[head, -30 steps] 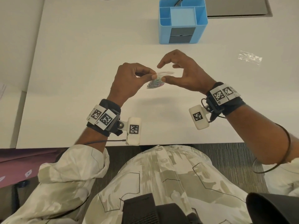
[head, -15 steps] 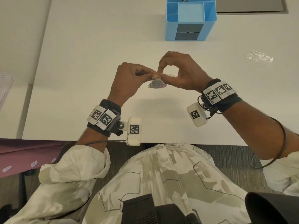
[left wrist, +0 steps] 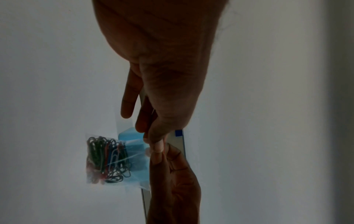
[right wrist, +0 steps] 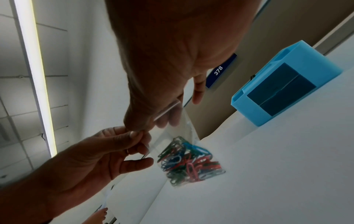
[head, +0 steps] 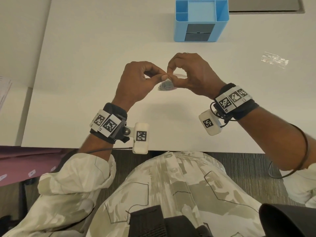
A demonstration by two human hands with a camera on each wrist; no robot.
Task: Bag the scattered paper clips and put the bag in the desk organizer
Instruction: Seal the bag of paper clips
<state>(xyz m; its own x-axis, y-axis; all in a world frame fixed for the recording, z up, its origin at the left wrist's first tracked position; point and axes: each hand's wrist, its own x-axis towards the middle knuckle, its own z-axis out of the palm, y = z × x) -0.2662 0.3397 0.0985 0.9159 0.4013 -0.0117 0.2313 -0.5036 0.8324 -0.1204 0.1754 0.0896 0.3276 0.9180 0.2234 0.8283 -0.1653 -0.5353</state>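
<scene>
A small clear plastic bag [head: 166, 86] full of coloured paper clips [right wrist: 188, 160] hangs above the white desk [head: 102, 48]. My left hand [head: 162, 76] pinches the bag's top edge between thumb and forefinger. Right beside it, my right hand [head: 170, 75] pinches the same top strip, its fingertips touching the left hand's. In the left wrist view the paper clips [left wrist: 107, 159] sit bunched at the bottom of the bag [left wrist: 132, 153]. The blue desk organizer [head: 201, 19] stands at the far side of the desk, its top compartments open.
A second clear plastic bag [head: 275, 59] lies flat on the desk to the right. A grey panel [head: 265, 5] sits behind the organizer. Pink folders [head: 25, 161] lie low at the left, below the desk edge. In the right wrist view the organizer [right wrist: 287, 89] is beyond the bag [right wrist: 172, 131].
My right hand's forefinger and thumb have come together on the bag's top strip and slid left toward the left hand's pinch. The bag hangs in about the same place.
</scene>
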